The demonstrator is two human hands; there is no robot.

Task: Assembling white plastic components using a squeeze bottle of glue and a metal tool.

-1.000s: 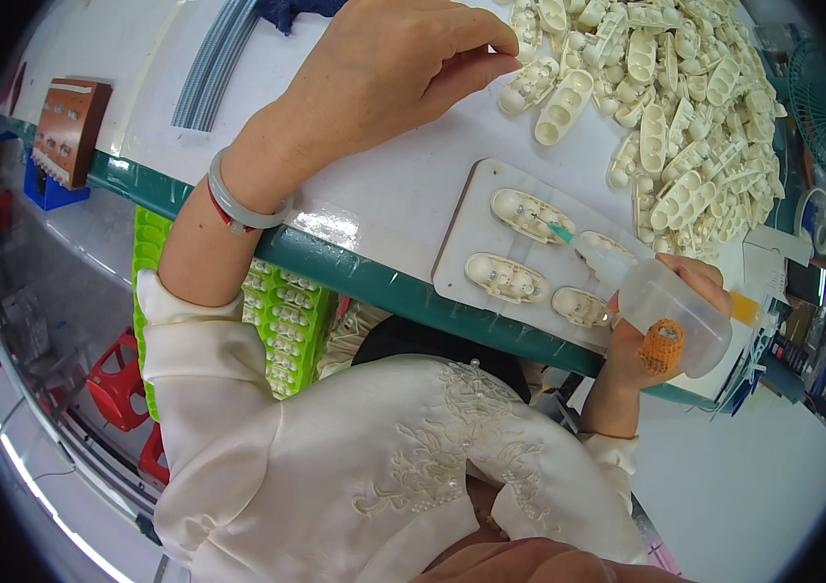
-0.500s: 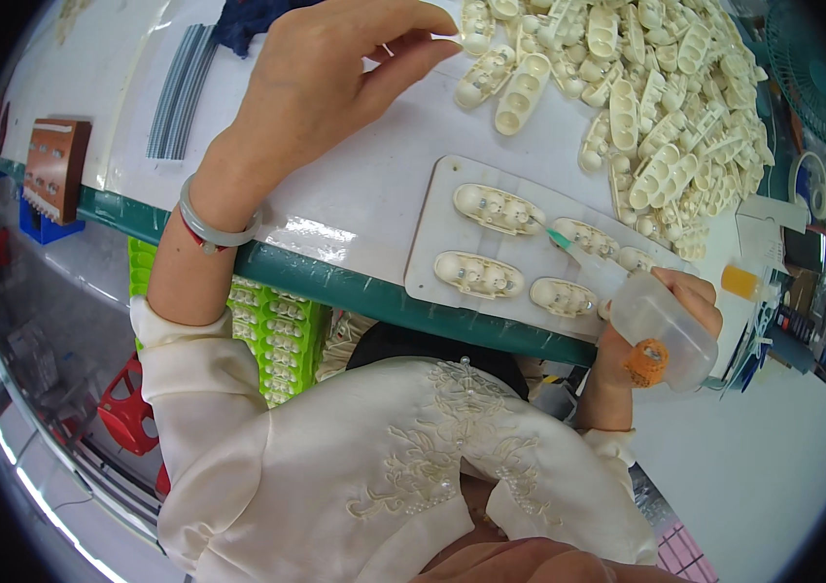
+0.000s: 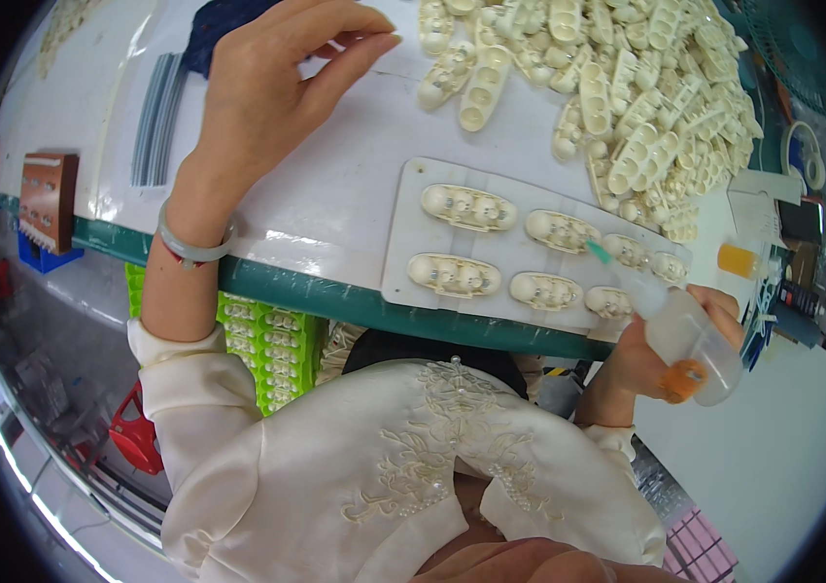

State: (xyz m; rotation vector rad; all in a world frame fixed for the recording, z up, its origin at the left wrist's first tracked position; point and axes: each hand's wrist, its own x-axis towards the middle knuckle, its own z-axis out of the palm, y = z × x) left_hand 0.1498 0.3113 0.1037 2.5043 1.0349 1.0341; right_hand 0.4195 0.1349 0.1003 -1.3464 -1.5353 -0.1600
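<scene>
My right hand (image 3: 638,358) is wrapped round a translucent squeeze bottle (image 3: 682,325) with an orange patch near its base. Its thin green tip (image 3: 599,253) points at the right end of a cream oval part (image 3: 557,231) in the upper row; whether they touch I cannot tell. Several such parts with small metal pieces lie in two rows on a white plate (image 3: 403,233). Above the table at the upper left, my left hand (image 3: 282,83) pinches thumb and forefinger together; anything between the fingertips is too small to make out.
A big heap of cream parts (image 3: 636,107) covers the far right. Grey strips (image 3: 157,121) and dark blue cloth (image 3: 221,34) lie far left. A brown block (image 3: 48,201) sits at the left edge. Below the green table edge (image 3: 316,296) is a bright green tray (image 3: 272,364) of parts.
The bottle's tip has moved right, from the first upper-row part to the right end of the second. My left hand has drawn slightly left, still pinched. The whole view has shifted a little.
</scene>
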